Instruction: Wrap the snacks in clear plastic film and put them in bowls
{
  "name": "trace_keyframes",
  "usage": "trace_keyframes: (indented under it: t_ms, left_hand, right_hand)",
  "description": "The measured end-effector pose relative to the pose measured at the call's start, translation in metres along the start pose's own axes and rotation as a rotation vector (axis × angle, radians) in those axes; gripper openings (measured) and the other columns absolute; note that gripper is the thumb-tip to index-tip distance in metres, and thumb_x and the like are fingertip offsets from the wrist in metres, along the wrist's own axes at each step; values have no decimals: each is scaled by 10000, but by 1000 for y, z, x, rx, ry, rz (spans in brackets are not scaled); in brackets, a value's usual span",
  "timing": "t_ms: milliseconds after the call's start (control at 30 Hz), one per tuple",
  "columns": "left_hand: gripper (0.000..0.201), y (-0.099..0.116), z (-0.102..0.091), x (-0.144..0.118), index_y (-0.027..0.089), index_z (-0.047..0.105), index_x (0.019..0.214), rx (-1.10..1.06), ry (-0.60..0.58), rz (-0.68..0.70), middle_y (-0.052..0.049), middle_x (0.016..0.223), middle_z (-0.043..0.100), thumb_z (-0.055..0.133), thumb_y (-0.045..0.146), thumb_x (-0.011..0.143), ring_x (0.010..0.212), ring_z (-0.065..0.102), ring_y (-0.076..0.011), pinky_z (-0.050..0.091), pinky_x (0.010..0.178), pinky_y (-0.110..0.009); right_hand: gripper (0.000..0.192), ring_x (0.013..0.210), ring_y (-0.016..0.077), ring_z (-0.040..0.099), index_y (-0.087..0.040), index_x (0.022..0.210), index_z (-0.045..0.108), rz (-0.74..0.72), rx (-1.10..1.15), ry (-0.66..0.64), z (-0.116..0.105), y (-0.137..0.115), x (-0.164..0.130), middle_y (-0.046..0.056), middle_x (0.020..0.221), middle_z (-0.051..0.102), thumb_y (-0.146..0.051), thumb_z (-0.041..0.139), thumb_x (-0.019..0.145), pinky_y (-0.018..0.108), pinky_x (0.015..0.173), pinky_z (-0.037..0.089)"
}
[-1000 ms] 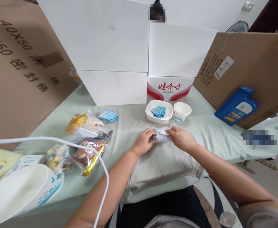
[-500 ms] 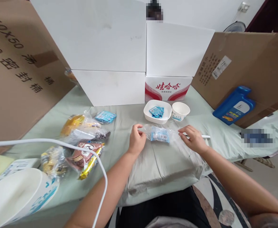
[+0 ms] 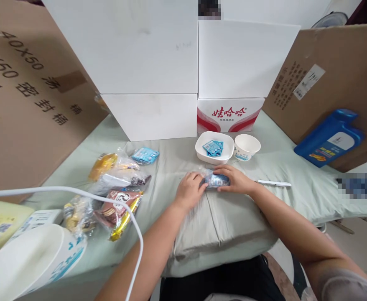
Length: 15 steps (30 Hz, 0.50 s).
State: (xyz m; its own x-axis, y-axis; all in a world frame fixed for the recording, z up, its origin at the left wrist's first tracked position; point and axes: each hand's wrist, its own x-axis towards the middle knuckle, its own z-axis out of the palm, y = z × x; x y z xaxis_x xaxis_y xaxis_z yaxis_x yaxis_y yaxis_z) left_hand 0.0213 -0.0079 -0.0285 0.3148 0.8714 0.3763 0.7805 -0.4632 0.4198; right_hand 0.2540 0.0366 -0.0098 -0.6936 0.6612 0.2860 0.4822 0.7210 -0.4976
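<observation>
Mostly open cloth ahead of both hands: left hand [image 3: 189, 192] and right hand [image 3: 235, 180] were closed on the clear bag [image 3: 215, 180], mid-table [image 3: 265, 196]. Bag contents partly hidden by fingers. White dish [image 3: 214, 146] and paper cup [image 3: 247, 147] just beyond; pen [image 3: 273, 183] right; snack packets [image 3: 114, 188] left.

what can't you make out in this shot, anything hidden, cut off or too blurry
Head view throughout:
- The clear bag with blue packet: mostly covered by the left hand and right hand; its print is unreadable.
- Blue sachets in the white dish: text too small.
- Large paper bowl: cut off by the lower left edge.
- Patch on the cloth at right: pixelated.
- Blue jug: label too small.
</observation>
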Motion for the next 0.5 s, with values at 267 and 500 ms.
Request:
trace_keyframes:
  t_ms: [267, 500]
  left_hand:
    - [134, -1, -12, -3, 202, 630, 843, 10, 264, -65, -55, 866, 642, 522, 122, 847, 873, 581, -233, 496, 796, -382]
    - [135, -1, -19, -3, 214, 555, 846, -11, 429, -80, -55, 848, 611, 470, 109, 844, 858, 573, -228, 486, 777, -380]
  right_hand:
    - [373, 1016, 228, 656, -175, 957, 716, 204, 410, 151, -1, 0, -12, 123, 1099, 693, -498, 723, 771, 362, 877, 515]
    - [453, 692, 195, 675, -183, 798, 654, 478, 570, 259, 1, 6, -11, 56, 750, 716, -629, 577, 819, 311, 635, 529]
